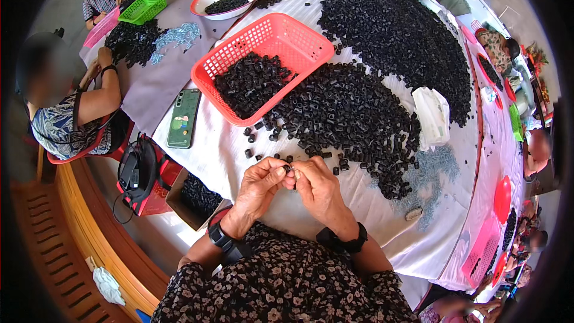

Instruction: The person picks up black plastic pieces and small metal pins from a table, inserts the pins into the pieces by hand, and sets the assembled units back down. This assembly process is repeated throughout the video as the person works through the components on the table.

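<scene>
My left hand (pixel 261 183) pinches a small black plastic piece (pixel 287 168) between thumb and fingertips. Right against it, my right hand (pixel 315 186) has thumb and forefinger pressed together; whatever they grip is too small to name. Both hands meet at the near edge of a heap of short black tube-like pieces (pixel 353 119) on the white tablecloth (pixel 209 137). Beyond them, a red plastic basket (pixel 269 24) holds more of these black pieces. Small silvery-blue pieces (pixel 431 182), thin like screws or pins, lie scattered to the right of the heap.
A green phone (pixel 183 118) lies left of the basket. A crumpled white plastic bag (pixel 430 118) sits beside the heap, with a larger black pile (pixel 394 30) behind. A white red-rimmed basin (pixel 226 0) and a green basket (pixel 143 8) stand farther off. Other people sit around.
</scene>
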The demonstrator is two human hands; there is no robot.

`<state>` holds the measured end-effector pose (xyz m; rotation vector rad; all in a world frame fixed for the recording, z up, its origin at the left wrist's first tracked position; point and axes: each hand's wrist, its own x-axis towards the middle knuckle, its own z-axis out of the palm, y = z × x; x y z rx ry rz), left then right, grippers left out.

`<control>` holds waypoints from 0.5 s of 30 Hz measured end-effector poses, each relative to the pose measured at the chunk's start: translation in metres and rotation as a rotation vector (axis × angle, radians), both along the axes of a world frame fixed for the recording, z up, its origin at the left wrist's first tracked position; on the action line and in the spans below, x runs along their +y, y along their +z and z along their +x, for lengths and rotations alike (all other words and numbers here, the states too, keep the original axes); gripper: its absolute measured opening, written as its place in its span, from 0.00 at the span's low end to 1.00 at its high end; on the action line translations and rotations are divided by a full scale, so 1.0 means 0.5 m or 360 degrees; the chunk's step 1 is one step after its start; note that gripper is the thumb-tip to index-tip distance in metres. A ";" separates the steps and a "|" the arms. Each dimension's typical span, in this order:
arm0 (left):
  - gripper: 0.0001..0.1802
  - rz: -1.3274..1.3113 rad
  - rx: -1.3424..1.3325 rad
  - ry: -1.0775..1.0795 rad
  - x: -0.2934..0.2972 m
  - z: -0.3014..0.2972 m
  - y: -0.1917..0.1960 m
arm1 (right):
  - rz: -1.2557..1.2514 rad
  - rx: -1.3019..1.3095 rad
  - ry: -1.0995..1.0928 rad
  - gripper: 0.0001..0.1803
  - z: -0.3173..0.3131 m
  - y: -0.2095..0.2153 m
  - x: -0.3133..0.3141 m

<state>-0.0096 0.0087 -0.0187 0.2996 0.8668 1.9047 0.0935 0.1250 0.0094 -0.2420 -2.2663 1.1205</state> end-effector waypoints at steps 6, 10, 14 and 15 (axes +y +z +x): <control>0.08 0.0194 -0.0329 -0.0073 0.010 0.002 0.001 | -0.0739 -0.0151 -0.0115 0.06 0.022 0.001 0.008; 0.08 0.0153 -0.0296 -0.0148 0.017 0.011 -0.004 | -0.0475 0.0039 -0.0174 0.09 0.023 0.015 0.003; 0.07 0.0135 -0.0202 -0.0139 0.022 0.014 -0.012 | -0.0239 0.0021 -0.0120 0.10 0.025 0.018 0.006; 0.07 0.0148 -0.0216 -0.0132 0.023 0.015 -0.014 | -0.0272 0.0023 -0.0118 0.11 0.024 0.013 0.006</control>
